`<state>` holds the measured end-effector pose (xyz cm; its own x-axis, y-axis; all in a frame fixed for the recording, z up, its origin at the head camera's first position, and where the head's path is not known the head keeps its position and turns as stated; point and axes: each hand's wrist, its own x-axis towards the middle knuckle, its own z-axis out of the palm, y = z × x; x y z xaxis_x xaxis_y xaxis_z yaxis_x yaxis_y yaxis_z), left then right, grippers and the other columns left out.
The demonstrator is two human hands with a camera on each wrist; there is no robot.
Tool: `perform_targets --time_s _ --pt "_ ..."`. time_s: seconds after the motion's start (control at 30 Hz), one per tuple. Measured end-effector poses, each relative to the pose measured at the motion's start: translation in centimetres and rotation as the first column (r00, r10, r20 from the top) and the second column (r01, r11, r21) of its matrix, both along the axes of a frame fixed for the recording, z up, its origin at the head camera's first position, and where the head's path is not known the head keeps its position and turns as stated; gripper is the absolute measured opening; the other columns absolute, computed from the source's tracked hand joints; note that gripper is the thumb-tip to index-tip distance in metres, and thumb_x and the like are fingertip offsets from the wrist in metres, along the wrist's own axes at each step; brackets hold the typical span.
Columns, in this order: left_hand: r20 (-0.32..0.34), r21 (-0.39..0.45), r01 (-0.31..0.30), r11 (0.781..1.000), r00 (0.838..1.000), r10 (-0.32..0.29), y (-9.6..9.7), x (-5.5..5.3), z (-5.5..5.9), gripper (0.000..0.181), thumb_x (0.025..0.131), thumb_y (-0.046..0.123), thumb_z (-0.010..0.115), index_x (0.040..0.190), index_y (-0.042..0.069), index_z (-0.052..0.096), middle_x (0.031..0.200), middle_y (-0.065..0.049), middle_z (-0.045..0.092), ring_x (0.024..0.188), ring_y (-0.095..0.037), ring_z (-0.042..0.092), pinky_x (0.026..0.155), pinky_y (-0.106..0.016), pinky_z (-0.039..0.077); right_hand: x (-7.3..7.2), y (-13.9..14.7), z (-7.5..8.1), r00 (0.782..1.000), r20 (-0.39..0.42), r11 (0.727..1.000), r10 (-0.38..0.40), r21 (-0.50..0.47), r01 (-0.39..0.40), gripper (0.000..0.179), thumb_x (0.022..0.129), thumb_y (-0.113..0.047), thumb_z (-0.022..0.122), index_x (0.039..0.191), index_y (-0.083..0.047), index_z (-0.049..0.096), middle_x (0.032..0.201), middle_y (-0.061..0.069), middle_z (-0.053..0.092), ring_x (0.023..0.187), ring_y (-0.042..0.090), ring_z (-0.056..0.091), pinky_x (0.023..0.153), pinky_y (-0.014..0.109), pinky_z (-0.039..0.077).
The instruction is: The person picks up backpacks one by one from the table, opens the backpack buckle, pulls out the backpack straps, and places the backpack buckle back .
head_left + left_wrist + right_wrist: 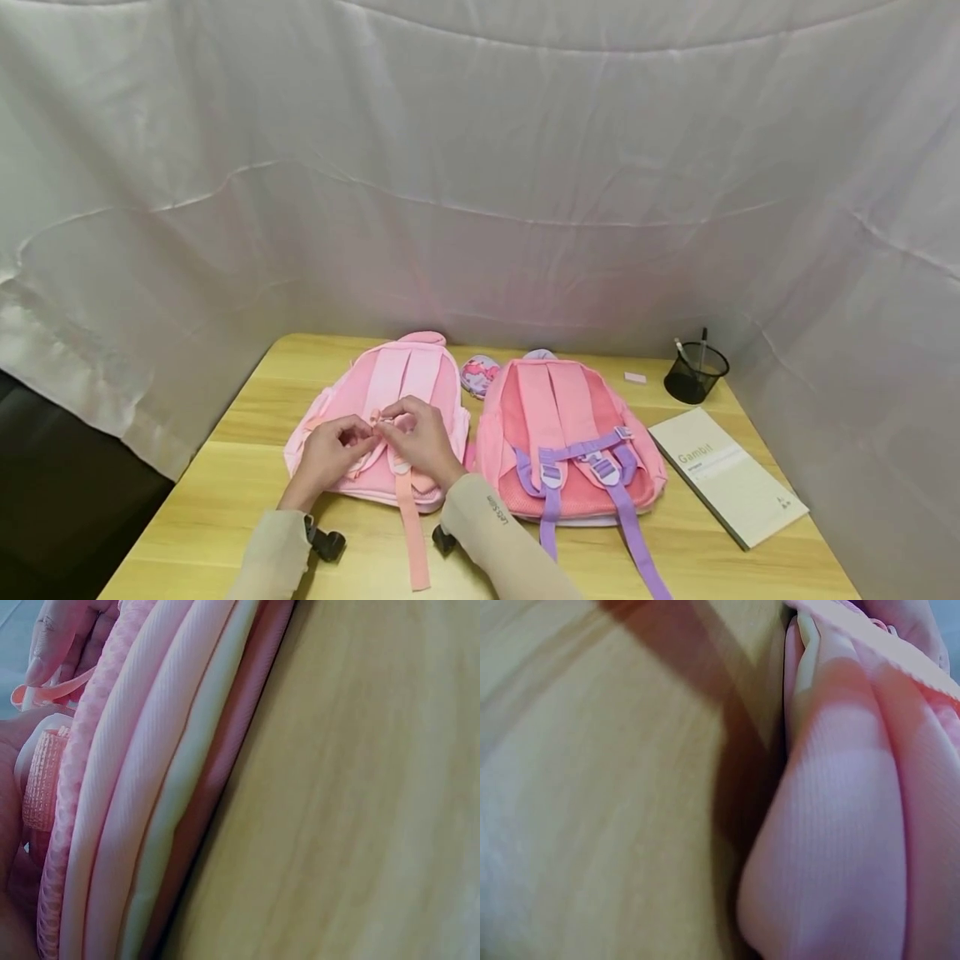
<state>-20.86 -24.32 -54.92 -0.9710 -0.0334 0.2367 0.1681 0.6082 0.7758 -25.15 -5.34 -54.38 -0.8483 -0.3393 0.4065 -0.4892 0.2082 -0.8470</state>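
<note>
A light pink backpack (367, 367) lies with its shoulder straps facing up. Over its middle, my left hand (330, 454) and right hand (426, 442) meet fingertip to fingertip. Both pinch a small peach strap (377, 417) between thumb and fingers. The left wrist view shows a loop of this peach strap (49, 694) by the fingers, and a thicker peach webbing (46, 780) beside a white buckle piece. Another peach strap (411, 525) hangs past the backpack's near edge onto the table. In the right wrist view, the pink fabric (840, 810) hides most of the hands.
To the right lies a coral-pink backpack (517, 408) with purple straps (633, 533). A round patterned pouch (480, 375) sits between the backpacks. Further right are an eraser (635, 378), a black mesh pen cup (693, 383) and a notebook (731, 479) on the wooden table (202, 508).
</note>
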Motion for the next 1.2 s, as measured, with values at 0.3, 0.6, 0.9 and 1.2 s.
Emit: perform_targets --time_s 0.3,0.6,0.9,1.2 --pt "-0.017 -0.064 0.037 0.997 0.999 -0.038 -0.5 0.1 -0.1 0.015 0.086 0.023 0.085 0.084 0.026 0.071 0.072 0.009 0.058 0.068 -0.008 0.049 0.063 -0.024 0.041 0.0 -0.2 -0.3 1.0 0.027 1.0 0.009 0.017 -0.01 0.012 0.091 -0.018 0.08 0.102 -0.018 0.075 0.102 -0.004 0.075 0.085 0.007 0.066 0.078 0.025 0.056" --pt "-0.1 -0.088 0.019 0.996 0.995 -0.028 -0.1 0.1 0.9 0.013 0.086 0.02 0.084 0.09 0.021 0.072 0.073 0.007 0.059 0.068 -0.008 0.051 0.063 -0.024 0.042 0.0 -0.3 -0.2 1.0 0.026 1.0 -0.003 0.024 0.003 0.01 0.092 -0.019 0.079 0.101 -0.018 0.075 0.104 -0.005 0.075 0.089 0.007 0.066 0.082 0.029 0.057" --pt "-0.063 0.01 -0.013 1.0 0.998 0.013 0.8 -0.2 0.2 0.012 0.085 0.009 0.083 0.083 0.015 0.072 0.075 0.005 0.065 0.069 -0.008 0.053 0.065 -0.023 0.046 0.0 -0.2 0.0 0.999 0.028 1.0 -0.024 0.018 0.024 0.01 0.092 -0.02 0.079 0.101 -0.018 0.075 0.104 -0.004 0.076 0.087 0.008 0.066 0.079 0.025 0.056" --pt "-0.054 0.034 0.01 0.999 0.999 -0.009 1.0 -0.3 0.1 0.016 0.083 0.008 0.085 0.079 0.018 0.072 0.073 0.006 0.066 0.068 -0.007 0.055 0.066 -0.022 0.047 -0.2 0.0 0.1 0.999 -0.025 0.999 -0.023 0.036 0.024 0.01 0.093 -0.021 0.078 0.102 -0.019 0.075 0.105 -0.005 0.075 0.088 0.004 0.064 0.079 0.028 0.057"
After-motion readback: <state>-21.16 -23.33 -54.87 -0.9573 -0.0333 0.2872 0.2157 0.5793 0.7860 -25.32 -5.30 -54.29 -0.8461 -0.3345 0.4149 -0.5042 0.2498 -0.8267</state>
